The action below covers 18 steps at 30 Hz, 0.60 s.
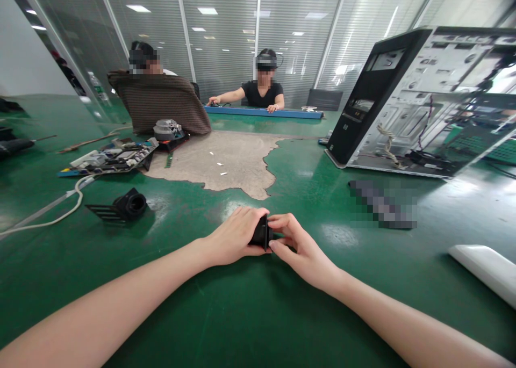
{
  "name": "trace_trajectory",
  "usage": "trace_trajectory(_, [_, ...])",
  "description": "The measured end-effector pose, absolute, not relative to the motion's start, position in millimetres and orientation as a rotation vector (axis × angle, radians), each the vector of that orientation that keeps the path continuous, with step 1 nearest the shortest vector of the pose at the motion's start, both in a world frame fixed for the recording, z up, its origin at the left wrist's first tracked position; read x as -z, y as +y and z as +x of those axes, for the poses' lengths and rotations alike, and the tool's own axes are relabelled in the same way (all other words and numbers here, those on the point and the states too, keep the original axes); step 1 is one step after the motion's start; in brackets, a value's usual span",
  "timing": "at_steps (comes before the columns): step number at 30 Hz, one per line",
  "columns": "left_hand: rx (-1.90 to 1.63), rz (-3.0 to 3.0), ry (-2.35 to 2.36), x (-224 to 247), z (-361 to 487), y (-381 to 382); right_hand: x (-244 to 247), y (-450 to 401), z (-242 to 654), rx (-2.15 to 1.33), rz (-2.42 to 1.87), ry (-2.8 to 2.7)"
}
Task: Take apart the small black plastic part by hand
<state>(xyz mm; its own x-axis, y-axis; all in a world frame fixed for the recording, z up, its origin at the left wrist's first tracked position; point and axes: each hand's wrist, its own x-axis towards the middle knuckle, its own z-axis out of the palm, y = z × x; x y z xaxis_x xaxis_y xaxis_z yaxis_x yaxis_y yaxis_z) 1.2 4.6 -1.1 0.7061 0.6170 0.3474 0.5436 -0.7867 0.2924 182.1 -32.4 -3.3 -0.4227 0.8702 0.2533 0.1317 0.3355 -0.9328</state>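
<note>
Between my two hands, just above the green table (234, 309), is a small black part (262, 232) with a thin flat plate on its right side. My left hand (234, 235) wraps round its left side, thumb below and fingers over the top. From the right, the fingertips and thumb of my right hand (300, 244) pinch the plate. My fingers hide much of the part, so I cannot tell its exact kind. To the left lies a black plastic piece (131, 204) with a round opening and a slatted plate.
An opened computer case (387, 99) stands at the right. A circuit board (116, 156) and a heatsink fan (168, 131) sit at the left by a brown cloth (157, 102). A white cable (76, 201) crosses the left side. Two people sit opposite, one touching a blue bar (266, 112).
</note>
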Motion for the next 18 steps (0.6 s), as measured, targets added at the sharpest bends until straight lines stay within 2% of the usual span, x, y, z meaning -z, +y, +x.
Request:
trace_trajectory(13, [-0.649,2.748,0.948,2.5,1.0,5.3,3.3,-31.4,182.7,-1.215,-0.988,-1.792])
trace_trajectory(18, [-0.638,2.758,0.945,1.1,0.4,5.2,3.8,-31.3,181.7,-1.193,-0.9,-1.773])
